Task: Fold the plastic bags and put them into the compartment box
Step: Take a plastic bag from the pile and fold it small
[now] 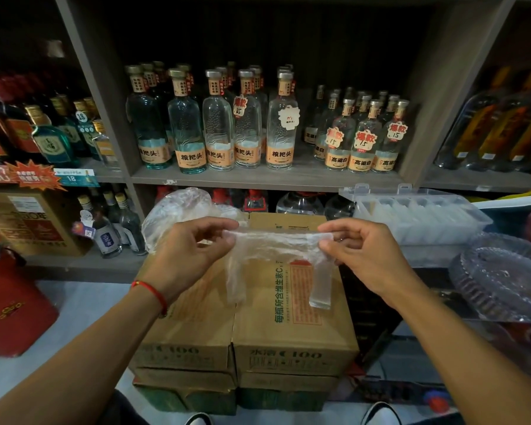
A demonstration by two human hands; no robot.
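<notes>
- Clear plastic bag (273,250) stretched in the air between both hands, above the cardboard cartons (292,305); upper edge pulled into a taut band, two handle strips hanging down from it, the right strip flat and neat, the left one crumpled.
- Likely the flattening stage of folding: bag gathered lengthwise but no crosswise fold yet visible.
- Next move, by judgement: bringing the two ends together or laying the band on the carton top, while keeping the dangling strips tucked in; thin film, prone to slipping and springing back open.
- Left hand (193,250) pinching the bag's left end between thumb and fingertips, other fingers curled, palm turned inward; red string bracelet (154,291) at the wrist.
- Right hand (362,253) pinching the right end likewise, thumb on top, fingers bent under.
- Both forearms reaching forward from the lower corners, hands level and well apart.
- Loose heap of more clear plastic bags (175,213) on the far left of the carton top, just behind the left hand.
- Translucent compartment box (417,216) to the right, lid up, on a ledge near the right hand; folded white pieces apparently in some cells, hard to tell.
- Shelf of liquor bottles (215,124) behind.
</notes>
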